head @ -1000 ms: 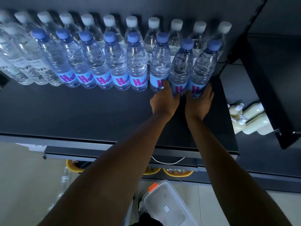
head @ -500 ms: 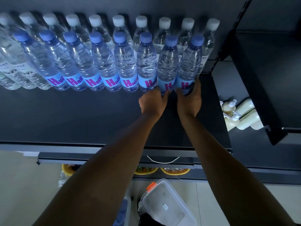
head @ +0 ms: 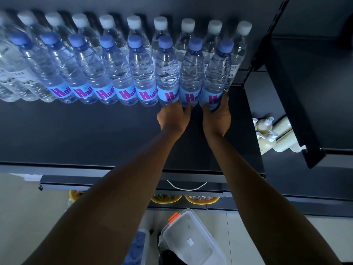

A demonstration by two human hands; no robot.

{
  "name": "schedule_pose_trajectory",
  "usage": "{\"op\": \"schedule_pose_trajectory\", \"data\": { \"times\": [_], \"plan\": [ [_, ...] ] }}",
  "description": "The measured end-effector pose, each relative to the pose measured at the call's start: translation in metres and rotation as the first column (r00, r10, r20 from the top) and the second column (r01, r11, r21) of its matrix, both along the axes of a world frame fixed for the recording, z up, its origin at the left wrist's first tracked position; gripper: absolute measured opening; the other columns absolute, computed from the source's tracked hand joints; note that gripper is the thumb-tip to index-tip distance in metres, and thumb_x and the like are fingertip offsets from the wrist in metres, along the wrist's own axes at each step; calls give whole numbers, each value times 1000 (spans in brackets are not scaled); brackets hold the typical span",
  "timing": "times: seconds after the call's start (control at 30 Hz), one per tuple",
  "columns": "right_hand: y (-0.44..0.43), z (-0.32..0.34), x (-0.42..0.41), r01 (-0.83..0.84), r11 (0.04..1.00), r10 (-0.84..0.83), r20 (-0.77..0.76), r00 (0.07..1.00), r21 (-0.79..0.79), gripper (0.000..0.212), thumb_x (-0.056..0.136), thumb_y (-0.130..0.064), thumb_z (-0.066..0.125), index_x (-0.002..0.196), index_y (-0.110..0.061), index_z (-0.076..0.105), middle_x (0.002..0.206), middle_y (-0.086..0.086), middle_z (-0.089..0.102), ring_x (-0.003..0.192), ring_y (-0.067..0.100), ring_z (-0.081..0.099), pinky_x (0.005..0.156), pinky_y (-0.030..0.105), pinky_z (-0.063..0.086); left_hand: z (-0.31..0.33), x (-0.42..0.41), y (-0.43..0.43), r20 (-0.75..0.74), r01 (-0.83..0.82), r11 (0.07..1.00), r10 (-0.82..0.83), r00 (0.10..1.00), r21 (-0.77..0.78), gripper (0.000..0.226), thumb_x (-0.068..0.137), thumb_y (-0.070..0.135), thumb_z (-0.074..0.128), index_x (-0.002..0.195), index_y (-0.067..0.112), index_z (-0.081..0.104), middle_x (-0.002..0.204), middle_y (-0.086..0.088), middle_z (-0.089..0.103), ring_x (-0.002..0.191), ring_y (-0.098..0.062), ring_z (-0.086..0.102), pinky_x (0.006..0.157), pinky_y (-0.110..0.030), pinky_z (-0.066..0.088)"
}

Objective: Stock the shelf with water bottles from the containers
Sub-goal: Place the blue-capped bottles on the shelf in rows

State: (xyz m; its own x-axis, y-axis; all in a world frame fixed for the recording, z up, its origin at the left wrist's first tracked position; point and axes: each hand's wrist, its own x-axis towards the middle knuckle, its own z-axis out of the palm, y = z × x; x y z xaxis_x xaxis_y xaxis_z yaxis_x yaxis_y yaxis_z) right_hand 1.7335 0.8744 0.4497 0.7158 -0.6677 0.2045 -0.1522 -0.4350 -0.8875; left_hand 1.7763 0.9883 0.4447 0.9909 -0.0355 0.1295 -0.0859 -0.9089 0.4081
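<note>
A row of several blue-capped water bottles with blue labels stands on the dark shelf (head: 76, 134). Behind it runs a row of white-capped bottles (head: 133, 25). My left hand (head: 173, 116) grips the base of the second bottle from the right (head: 191, 73). My right hand (head: 216, 116) grips the base of the rightmost bottle (head: 217, 71), thumb up its right side. Both bottles stand upright in line with the row.
A clear plastic container lid with an orange clip (head: 191, 240) lies on the floor below. A container with blue-capped bottles (head: 137, 247) shows under my left arm. Cream pump bottles (head: 271, 134) lie on the neighbouring shelf at right. Yellow bowls (head: 202, 199) sit on a lower shelf.
Both hands have stayed at the bases of the two rightmost bottles, which sit slightly further back in line. The camera has shifted a little.
</note>
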Motion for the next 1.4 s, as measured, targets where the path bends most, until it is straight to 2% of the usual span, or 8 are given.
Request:
{"op": "schedule_pose_trajectory", "data": {
  "times": [0.4,0.53,0.63,0.77,0.97,1.07,1.23,1.4],
  "plan": [
    [3,8,-8,-32,999,32,-31,999,7,77,87,-26,77,153,-13,40,143,7,56,127,26,59,99,45,53,16,-15,12,-156,-8,953,-41,987,-302,37,98,45,52,95,8,59,86,-5,66,88,-31,67,70,-35,48],
    [9,11,-10,-25,997,29,-56,998,72,83,84,-18,78,154,-10,34,143,16,41,124,34,54,99,48,51,17,-60,43,-184,-48,689,-126,975,-723,17,92,26,66,99,13,58,76,0,65,64,-11,64,55,-28,47],
    [18,11,-26,-8,983,4,21,1000,183,79,85,-16,78,151,-9,36,140,15,38,113,16,53,95,41,55,9,-106,78,-147,-55,508,-142,979,-859,18,93,15,66,109,14,58,79,-1,64,60,-6,60,48,-23,45],
    [67,6,-70,-169,971,153,106,983,170,61,85,-2,71,140,-3,45,129,10,41,87,-10,52,82,22,50,2,-160,136,-22,9,484,-59,998,-875,21,94,13,65,114,12,58,75,-15,63,58,-15,60,52,-33,51],
    [190,-18,-152,-600,797,604,116,789,-68,45,88,-7,69,131,-13,56,117,4,58,92,24,59,85,47,53,-21,-223,240,8,-77,554,149,989,-829,25,90,26,59,115,24,65,88,12,72,78,-10,69,69,-30,55],
    [250,-45,-192,-758,647,762,41,646,-87,41,89,-8,67,129,-9,59,118,7,60,101,24,60,83,48,52,-55,-253,294,-67,-225,564,286,956,-795,28,89,32,64,117,34,62,102,20,69,92,1,66,76,-20,53],
    [333,-123,-240,-859,505,849,-131,512,-81,36,86,-3,68,121,-4,62,115,2,58,101,25,61,86,42,52,-148,-315,398,-292,-554,416,543,788,-721,36,83,32,66,114,15,67,103,6,70,97,-14,67,90,-37,56],
    [380,-239,-276,-920,389,852,-364,376,-40,37,84,-5,68,120,0,62,115,9,59,97,28,60,83,41,52,-253,-382,476,-406,-734,447,627,665,-511,29,89,27,71,113,13,64,107,9,66,102,-14,62,93,-36,50]
  ]
}}
